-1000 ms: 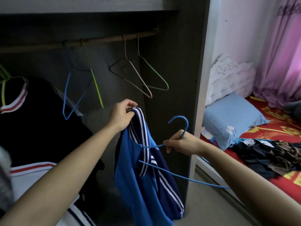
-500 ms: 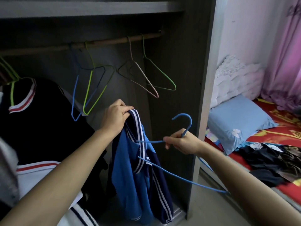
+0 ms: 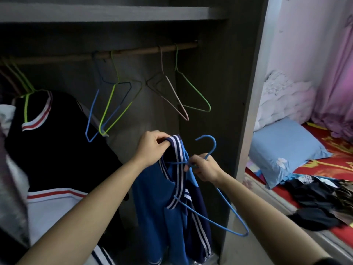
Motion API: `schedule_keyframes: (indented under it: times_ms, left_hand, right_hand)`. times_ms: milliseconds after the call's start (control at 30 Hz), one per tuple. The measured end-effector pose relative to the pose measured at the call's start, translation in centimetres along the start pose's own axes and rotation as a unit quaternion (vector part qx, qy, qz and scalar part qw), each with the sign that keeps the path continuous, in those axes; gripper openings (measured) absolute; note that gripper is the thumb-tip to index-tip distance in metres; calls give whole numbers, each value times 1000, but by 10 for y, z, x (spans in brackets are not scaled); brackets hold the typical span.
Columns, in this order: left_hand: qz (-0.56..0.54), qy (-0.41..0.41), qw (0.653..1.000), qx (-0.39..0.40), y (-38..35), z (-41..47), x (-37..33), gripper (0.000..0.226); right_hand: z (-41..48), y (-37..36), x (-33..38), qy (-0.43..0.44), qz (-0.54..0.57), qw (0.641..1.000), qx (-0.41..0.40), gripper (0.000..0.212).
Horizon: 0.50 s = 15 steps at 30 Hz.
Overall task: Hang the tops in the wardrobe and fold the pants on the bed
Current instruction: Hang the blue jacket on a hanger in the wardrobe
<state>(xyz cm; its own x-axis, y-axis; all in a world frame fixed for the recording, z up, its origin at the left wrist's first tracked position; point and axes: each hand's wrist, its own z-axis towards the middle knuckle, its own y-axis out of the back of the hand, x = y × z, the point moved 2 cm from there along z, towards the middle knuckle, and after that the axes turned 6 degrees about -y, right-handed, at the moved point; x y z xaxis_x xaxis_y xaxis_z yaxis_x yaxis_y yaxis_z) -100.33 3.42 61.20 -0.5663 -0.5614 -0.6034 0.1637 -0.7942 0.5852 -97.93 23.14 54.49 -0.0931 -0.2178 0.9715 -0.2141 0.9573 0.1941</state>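
— Two grips on one garment, in the head view. Where is the top?
— The blue sports top with navy panels and white-striped trim [image 3: 152, 217] hangs in front of the open dark-grey wardrobe [image 3: 210, 83], well below the wooden rail [image 3: 133, 51]. The left grip [image 3: 152, 146] pinches the striped collar and holds it up.
— And the other?
— The right grip [image 3: 206, 167] is curled round the neck of the thin blue wire hanger [image 3: 215, 144], just under its hook, touching the collar's right side.
— Which way does the hanger lie?
— Slanted. One arm pokes left into the neck opening. The other runs down and right, outside the cloth. The collar sits just left of the right grip and slightly above it.
— So the next move?
— I'd judge the free arm must swing left under the far shoulder while the left grip stretches the collar.
— Any pants?
— Dark clothes [image 3: 313, 199] lie heaped on the red-sheeted bed [image 3: 324, 165], well apart to the right. I cannot tell whether they are pants.
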Motion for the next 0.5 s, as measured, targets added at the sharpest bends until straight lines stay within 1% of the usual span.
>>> schedule_keyframes:
  times_ms: [33,67,100,133,167,233,333,367,433,500]
  left_hand:
    - [-4,14,1000,8,0,-1,5,13]
    - [18,26,999,18,1,0,9,29]
    - [62,22,997,31,2,0,12,51]
    - [120,8,992,30,2,2,13,66]
    - [164,0,986,17,2,6,14,71]
    - [199,18,980,-8,-3,8,15,69]
    - [252,41,967,-27,-20,-3,16,69]
    - [268,35,962,-26,-26,-5,15,69]
    - [304,5,953,-22,-31,-4,10,69]
    - [317,-10,948,-34,-28,2,7,69]
  right_hand:
    - [0,3,1,-1,51,999,-10,38]
    - [0,7,5,5,89,996,-15,39]
    - [-1,11,10,14,114,993,-14,39]
    - [-4,16,18,26,122,992,-4,39]
    - [-4,18,27,40,116,992,12,38]
    - [-3,21,41,67,80,994,22,38]
    - [-9,29,39,82,19,996,-20,34]
    - [-11,32,34,85,3,996,-28,31]
    - [-16,37,19,86,-11,996,-20,27]
    - [-20,45,6,85,-2,996,-19,32]
